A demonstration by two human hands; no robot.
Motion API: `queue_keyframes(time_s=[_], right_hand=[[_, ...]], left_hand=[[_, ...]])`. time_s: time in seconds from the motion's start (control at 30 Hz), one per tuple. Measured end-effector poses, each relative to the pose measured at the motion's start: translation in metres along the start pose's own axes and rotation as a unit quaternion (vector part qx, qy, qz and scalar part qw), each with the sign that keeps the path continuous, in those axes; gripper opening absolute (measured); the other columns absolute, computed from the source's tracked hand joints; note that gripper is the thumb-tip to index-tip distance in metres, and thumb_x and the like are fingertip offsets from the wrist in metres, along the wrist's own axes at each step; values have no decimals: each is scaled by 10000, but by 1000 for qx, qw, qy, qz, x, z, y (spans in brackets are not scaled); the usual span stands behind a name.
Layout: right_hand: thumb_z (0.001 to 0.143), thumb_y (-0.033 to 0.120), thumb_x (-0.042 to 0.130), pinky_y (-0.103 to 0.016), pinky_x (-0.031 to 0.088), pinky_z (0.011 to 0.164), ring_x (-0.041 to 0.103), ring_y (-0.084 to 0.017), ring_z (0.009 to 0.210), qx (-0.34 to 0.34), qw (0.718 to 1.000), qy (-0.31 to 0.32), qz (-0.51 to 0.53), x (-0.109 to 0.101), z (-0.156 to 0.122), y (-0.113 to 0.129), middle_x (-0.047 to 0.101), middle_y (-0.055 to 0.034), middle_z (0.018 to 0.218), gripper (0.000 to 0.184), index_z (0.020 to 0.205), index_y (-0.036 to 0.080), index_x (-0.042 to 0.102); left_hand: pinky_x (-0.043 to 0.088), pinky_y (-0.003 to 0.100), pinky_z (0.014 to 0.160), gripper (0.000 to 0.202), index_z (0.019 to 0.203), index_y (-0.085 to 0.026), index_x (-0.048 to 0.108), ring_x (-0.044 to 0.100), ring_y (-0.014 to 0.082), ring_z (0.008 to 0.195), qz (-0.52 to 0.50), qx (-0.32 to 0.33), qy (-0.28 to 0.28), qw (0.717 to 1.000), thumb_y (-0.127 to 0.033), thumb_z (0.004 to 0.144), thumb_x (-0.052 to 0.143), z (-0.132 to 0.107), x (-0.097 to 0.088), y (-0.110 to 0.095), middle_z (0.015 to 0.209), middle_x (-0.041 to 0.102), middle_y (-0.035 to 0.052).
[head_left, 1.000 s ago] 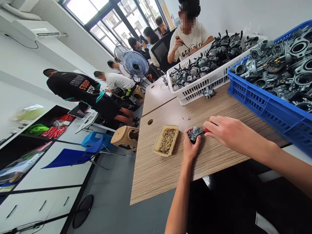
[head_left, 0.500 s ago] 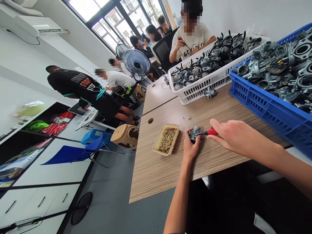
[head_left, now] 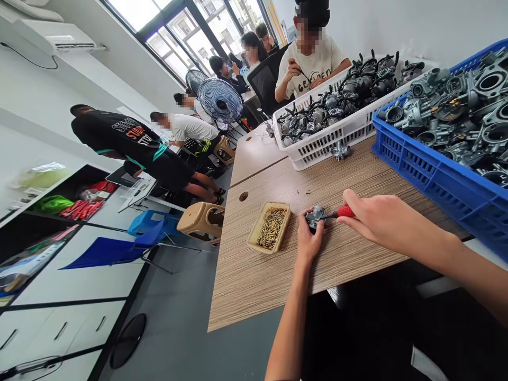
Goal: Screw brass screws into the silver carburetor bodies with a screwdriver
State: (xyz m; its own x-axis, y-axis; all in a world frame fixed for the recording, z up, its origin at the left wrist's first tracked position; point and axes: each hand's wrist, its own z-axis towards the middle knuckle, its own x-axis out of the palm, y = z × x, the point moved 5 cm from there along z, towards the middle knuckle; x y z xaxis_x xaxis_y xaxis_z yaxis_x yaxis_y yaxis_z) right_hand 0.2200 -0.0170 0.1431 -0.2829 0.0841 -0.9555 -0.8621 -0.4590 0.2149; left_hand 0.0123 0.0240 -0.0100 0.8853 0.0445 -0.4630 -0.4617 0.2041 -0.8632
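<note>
Close to the table's front edge, my left hand (head_left: 309,241) is closed around a small grey metal carburetor (head_left: 316,214). My right hand (head_left: 375,216) grips the red handle of a screwdriver (head_left: 344,211), whose dark shaft points left and meets the carburetor's side. Exactly where the tip sits is too small to make out. Left of my left hand stands a yellowish tray (head_left: 251,241) filled with small brass-coloured parts. Two tiny loose pieces (head_left: 308,192) lie on the table beyond the carburetor.
A white basket (head_left: 307,156) of carburetors stands at the back of the wooden table (head_left: 238,286), a single carburetor (head_left: 340,151) beside it. The blue crate (head_left: 424,177) at right holds more metal bodies. Across the table sits a person (head_left: 307,63); others work farther back near a fan (head_left: 220,100).
Both hands keep their hold on the carburetor and screwdriver, with hardly any movement. The whole view has shifted slightly.
</note>
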Motion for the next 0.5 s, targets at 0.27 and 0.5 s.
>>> queue_keyframes(time_s=[0.27,0.5], right_hand=[[1093,254,524,-283,290,529,710,-223,635,-13,999,31,41,-1,1,0,710,-16,780,86,1049,218,460],[1088,305,555,-275,305,548,722,-239,661,-4,998,36,56,-1,1,-5,694,-8,737,126,1093,219,463]], left_hand=[[520,393,1029,368,1305,-236,520,702,251,1162,5,0,-1,1000,-342,975,642,1,0,0,1302,726,116],[520,404,1030,375,1315,-236,521,702,257,1151,10,4,3,1000,-348,977,640,0,0,1,1294,727,116]])
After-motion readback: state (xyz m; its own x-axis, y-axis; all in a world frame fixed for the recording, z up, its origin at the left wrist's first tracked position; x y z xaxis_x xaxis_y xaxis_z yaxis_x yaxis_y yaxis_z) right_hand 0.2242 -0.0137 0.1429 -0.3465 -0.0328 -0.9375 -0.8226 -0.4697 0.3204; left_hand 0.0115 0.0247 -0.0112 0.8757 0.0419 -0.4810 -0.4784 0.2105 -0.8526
